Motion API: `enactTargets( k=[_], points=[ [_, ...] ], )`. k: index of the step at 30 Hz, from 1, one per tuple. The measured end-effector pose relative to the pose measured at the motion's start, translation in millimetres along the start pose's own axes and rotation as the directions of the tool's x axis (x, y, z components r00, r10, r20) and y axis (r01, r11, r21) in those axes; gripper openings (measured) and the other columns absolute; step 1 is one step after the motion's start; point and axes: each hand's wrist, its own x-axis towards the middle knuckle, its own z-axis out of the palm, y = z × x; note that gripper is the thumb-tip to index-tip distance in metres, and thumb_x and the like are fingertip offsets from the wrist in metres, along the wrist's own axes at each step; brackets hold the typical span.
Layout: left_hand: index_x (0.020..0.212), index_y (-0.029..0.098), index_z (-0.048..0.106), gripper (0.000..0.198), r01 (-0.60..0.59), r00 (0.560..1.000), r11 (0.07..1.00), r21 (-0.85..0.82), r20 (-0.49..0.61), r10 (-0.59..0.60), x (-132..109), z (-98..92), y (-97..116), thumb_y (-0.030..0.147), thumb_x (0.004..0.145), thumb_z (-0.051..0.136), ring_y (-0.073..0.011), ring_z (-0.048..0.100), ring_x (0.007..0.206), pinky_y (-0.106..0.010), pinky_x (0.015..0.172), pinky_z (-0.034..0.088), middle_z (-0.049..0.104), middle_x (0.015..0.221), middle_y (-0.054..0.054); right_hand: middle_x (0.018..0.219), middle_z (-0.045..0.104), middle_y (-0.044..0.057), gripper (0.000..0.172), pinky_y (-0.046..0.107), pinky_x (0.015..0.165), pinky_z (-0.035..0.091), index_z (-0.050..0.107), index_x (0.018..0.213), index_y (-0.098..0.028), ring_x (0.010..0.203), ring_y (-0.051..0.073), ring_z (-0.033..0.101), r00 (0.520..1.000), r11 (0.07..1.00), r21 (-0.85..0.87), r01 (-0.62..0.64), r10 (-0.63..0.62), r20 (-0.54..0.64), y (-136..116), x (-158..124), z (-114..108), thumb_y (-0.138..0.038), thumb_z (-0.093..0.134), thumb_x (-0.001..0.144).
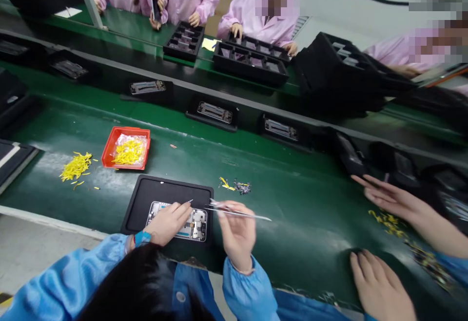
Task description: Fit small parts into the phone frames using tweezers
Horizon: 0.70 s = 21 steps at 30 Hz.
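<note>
An opened smartphone (199,226) with bare inner parts lies in a black tray (146,201) at the table's near edge. Across its middle rests my left hand (170,223), fingers bent and close together. A thin light sliver juts from its fingertips; what it is I cannot make out. Just right of the tray, my right hand (239,233) is closed around metal tweezers (256,215). Their tips point left at the phone, apart from my left fingers. Beyond the tray lies a small pile of yellow and dark bits (241,187).
A red bin (107,158) holds yellow strips, with a loose yellow pile (76,166) beside it. Phones in black trays (215,112) line the conveyor behind. A co-worker's hands (383,287) are at the right. People in pink sit opposite near partitioned black trays (252,70).
</note>
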Motion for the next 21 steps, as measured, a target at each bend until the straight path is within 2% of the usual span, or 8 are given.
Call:
enactTargets(
  k=[2, 4, 10, 16, 21],
  points=[
    [0.110, 0.010, 0.055, 0.023, 0.005, 1.000, 1.000, -0.001, -0.030, -0.005, 2.1, -0.9, 0.7, 0.010, 0.092, 0.042, -0.0179, 0.058, 0.081, -0.027, 0.073, 0.048, 0.066, 0.105, -0.012, 0.090, 0.061, 0.005, 0.017, 0.031, 0.070, 0.059, 0.049, 0.103, -0.024, 0.081, 0.017, 0.067, 0.995, 0.996, -0.009, -0.084, 0.084, 0.061, 9.5, -4.9, 5.2, -0.026, 0.057, 0.089],
    [0.109, 0.011, 0.055, 0.023, 0.015, 0.999, 1.000, 0.011, -0.033, -0.015, 3.4, -2.5, 1.6, 0.010, 0.092, 0.040, -0.0182, 0.058, 0.079, -0.028, 0.071, 0.048, 0.066, 0.104, -0.011, 0.090, 0.063, 0.005, 0.021, 0.031, 0.072, 0.059, 0.046, 0.106, -0.024, 0.083, 0.017, 0.068, 0.987, 0.990, -0.009, -0.141, 0.141, 0.072, 21.5, -11.4, 10.5, -0.029, 0.057, 0.089],
    [0.108, 0.012, 0.056, 0.024, 0.002, 0.999, 0.998, 0.059, -0.046, 0.001, 3.1, -6.9, 2.9, 0.008, 0.090, 0.042, -0.0185, 0.059, 0.077, -0.028, 0.069, 0.048, 0.066, 0.104, -0.011, 0.089, 0.064, 0.005, 0.022, 0.029, 0.074, 0.058, 0.046, 0.104, -0.023, 0.084, 0.017, 0.068, 0.978, 0.980, -0.003, -0.200, 0.199, 0.057, 39.6, -22.2, 18.4, -0.031, 0.058, 0.088],
    [0.106, 0.014, 0.057, 0.022, 0.016, 0.997, 0.999, 0.036, -0.079, -0.013, 4.2, -6.1, 1.0, 0.009, 0.087, 0.049, -0.0193, 0.059, 0.079, -0.029, 0.069, 0.050, 0.066, 0.103, -0.011, 0.089, 0.064, 0.005, 0.022, 0.027, 0.072, 0.058, 0.046, 0.102, -0.023, 0.083, 0.016, 0.068, 0.979, 0.980, 0.030, -0.197, 0.198, -0.053, 40.7, -24.8, 19.4, -0.030, 0.060, 0.087],
    [0.105, 0.015, 0.059, 0.022, 0.038, 0.998, 0.999, 0.003, -0.049, -0.038, 5.6, -8.2, 1.0, 0.010, 0.085, 0.052, -0.0188, 0.059, 0.080, -0.028, 0.070, 0.052, 0.065, 0.104, -0.011, 0.090, 0.064, 0.004, 0.025, 0.027, 0.072, 0.057, 0.044, 0.103, -0.023, 0.084, 0.016, 0.068, 0.972, 0.976, 0.080, -0.204, 0.212, -0.104, 39.0, -24.2, 19.8, -0.027, 0.062, 0.086]
  ],
)
